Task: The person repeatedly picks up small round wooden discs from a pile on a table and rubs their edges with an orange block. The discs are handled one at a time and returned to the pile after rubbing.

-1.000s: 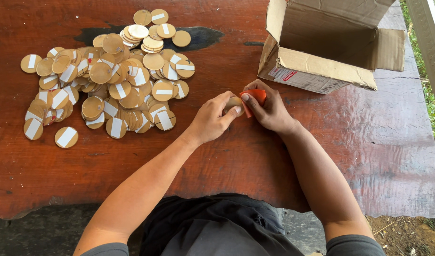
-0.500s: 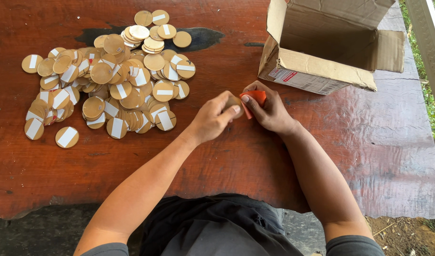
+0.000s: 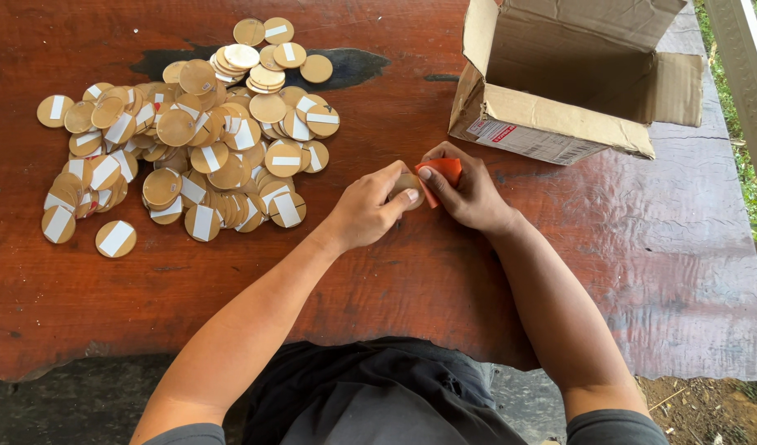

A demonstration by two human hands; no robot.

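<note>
Tan wooden disc [image 3: 409, 183], orange piece [image 3: 441, 171] touching — seemingly tape

Both hands meeting at centre, fingers pinching.
Left hand [image 3: 370, 210] is curling w/ thumb tip pressing toward right hand [image 3: 465, 194]; right fingers are bending inward, forearms are angling in from lower edge, wrists are resting low.

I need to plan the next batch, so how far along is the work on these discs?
Done: cannot tell; the box shows no discs inside from this view. In hand: the left hand holds one disc while the right hand presses an orange piece against it. Left: the big pile of tan discs, many bearing a white strip, lies on the table.
</note>
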